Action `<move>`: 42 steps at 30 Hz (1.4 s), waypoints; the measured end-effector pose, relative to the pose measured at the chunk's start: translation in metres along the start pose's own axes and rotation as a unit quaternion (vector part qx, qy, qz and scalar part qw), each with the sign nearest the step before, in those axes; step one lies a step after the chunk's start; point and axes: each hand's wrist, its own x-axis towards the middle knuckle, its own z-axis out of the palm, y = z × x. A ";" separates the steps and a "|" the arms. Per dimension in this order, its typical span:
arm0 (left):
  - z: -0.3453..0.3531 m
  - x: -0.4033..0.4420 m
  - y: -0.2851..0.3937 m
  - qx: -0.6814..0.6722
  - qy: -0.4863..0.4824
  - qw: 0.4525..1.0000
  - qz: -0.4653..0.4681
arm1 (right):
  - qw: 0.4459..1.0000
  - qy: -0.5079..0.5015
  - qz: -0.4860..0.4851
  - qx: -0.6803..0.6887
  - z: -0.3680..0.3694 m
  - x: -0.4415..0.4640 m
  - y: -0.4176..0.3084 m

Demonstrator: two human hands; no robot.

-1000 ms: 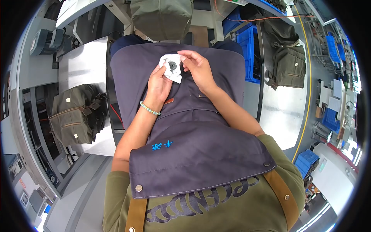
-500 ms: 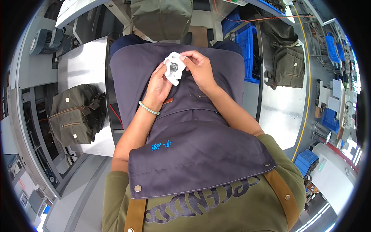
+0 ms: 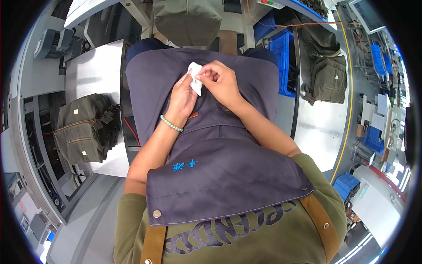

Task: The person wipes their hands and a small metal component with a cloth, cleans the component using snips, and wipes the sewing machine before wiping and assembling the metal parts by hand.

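Seated person, both hands up over the lap, working on one small white piece (image 3: 196, 87), bunched up; paper or cloth, can't tell. It sits between the two hands, above the far part of the dark apron (image 3: 252, 88).

Left hand (image 3: 182, 97): fingers clamped on the piece from the left, thumb on top, the other fingers mostly hidden beneath it. Beaded bracelet (image 3: 171, 123) on that wrist. Right hand (image 3: 223, 83): comes in from the right, thumb and index pinched together on the piece's right side, other fingers curled. The hands are close together, fingertips nearly meeting across the piece.

Around: left bench (image 3: 94, 72) carries an olive bag (image 3: 83, 132) with a zip and pale tags, well apart from the hands. Right bench (image 3: 316, 136) carries a second olive bag (image 3: 327, 81), with more olive fabric (image 3: 320, 40) just beyond it. Far side, past the knees, a larger olive item (image 3: 188, 22), only partly in view. Blue crate (image 3: 281, 59) to the right of the lap, beside the right bench. Orange cable (image 3: 299, 24) runs across at far right. Yellow floor line (image 3: 344, 145) beyond the right bench. Grey motor (image 3: 48, 44) at far left.
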 end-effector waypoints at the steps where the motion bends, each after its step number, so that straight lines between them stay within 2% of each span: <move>1: -0.002 0.000 -0.002 0.020 0.008 1.000 -0.001 | 0.999 0.010 0.040 0.014 0.002 0.001 0.003; 3: -0.003 0.001 -0.004 0.040 0.014 0.999 -0.004 | 0.996 0.023 0.080 0.025 0.000 0.003 0.005; 5: -0.002 -0.001 -0.003 0.081 -0.005 0.996 0.027 | 1.000 0.021 0.005 -0.016 -0.001 0.004 0.004; 6: -0.003 -0.001 -0.004 0.081 -0.006 0.996 0.025 | 1.000 0.023 0.006 -0.017 0.000 0.004 0.009; 8: -0.005 -0.001 -0.005 0.123 -0.031 0.991 0.049 | 0.998 0.035 0.026 0.042 0.004 0.006 0.021; 14: 0.012 -0.009 -0.004 0.148 -0.025 0.986 0.073 | 0.979 0.058 0.063 0.184 0.007 0.006 0.014; 18: 0.008 -0.006 -0.001 0.141 -0.043 0.986 0.081 | 0.974 0.060 0.064 0.207 0.005 0.005 0.015; 20: 0.006 -0.006 0.000 0.135 -0.063 0.985 0.086 | 0.945 0.046 0.099 0.307 0.004 0.004 0.017; 26: 0.004 -0.007 0.002 0.087 -0.031 0.994 0.064 | 0.901 0.005 0.158 0.404 -0.002 0.003 0.018; 30: 0.008 -0.007 0.002 0.079 -0.022 0.995 0.064 | 0.896 0.003 0.167 0.410 -0.004 0.003 0.014; 33: 0.008 -0.008 -0.001 0.126 -0.028 0.987 0.092 | 0.889 -0.014 0.172 0.424 -0.005 0.002 0.012; 38: 0.006 -0.008 -0.004 0.212 -0.009 0.967 0.140 | 0.906 -0.020 0.168 0.387 -0.001 0.001 0.008; 42: 0.002 -0.006 -0.007 0.190 -0.002 0.968 0.166 | 0.917 -0.047 0.145 0.369 0.002 0.003 0.018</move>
